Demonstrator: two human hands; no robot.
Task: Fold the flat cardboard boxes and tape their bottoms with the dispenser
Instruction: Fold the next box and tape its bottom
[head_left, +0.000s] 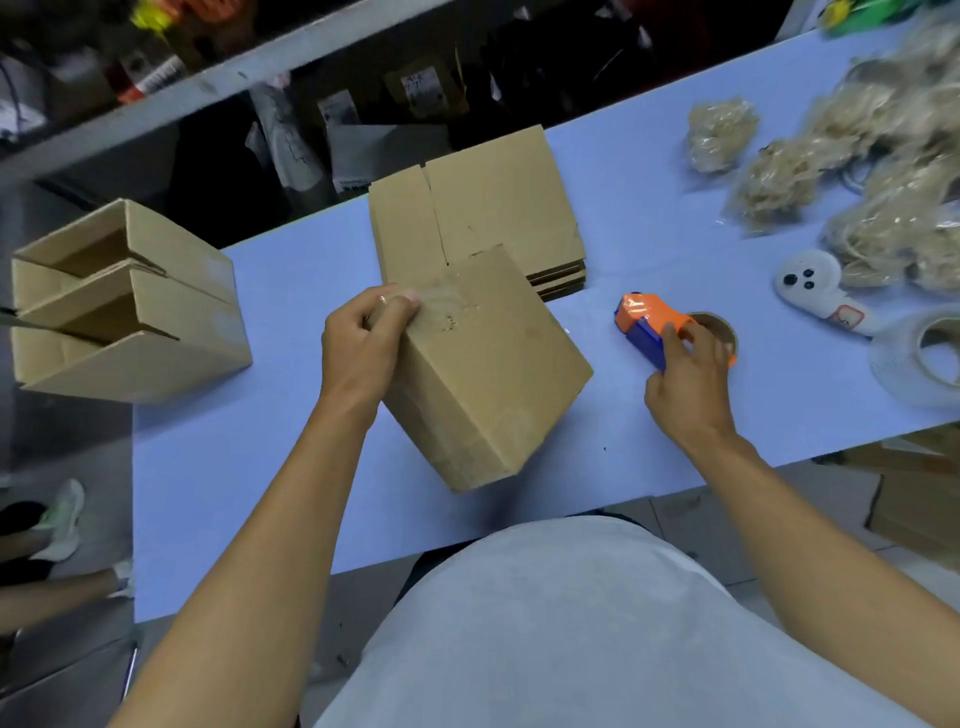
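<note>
Far left, three folded boxes (130, 301) done; left hand (363, 343) gripping taped box (483, 374), right hand (685, 374) clasping dispenser (649, 325) (flat stack (483, 208) remaining).

Both bare forearms reach forward from the near edge, spread apart. Left hand (366, 338) sits left of centre, fingers curled, thumb on top, gripping the folded box (483, 374) at its far-left corner. Right hand (685, 382) is farther right, back of hand up, fingers curled over the tape dispenser (649, 325), holding it. Wrists straight, elbows low near the torso.
</note>
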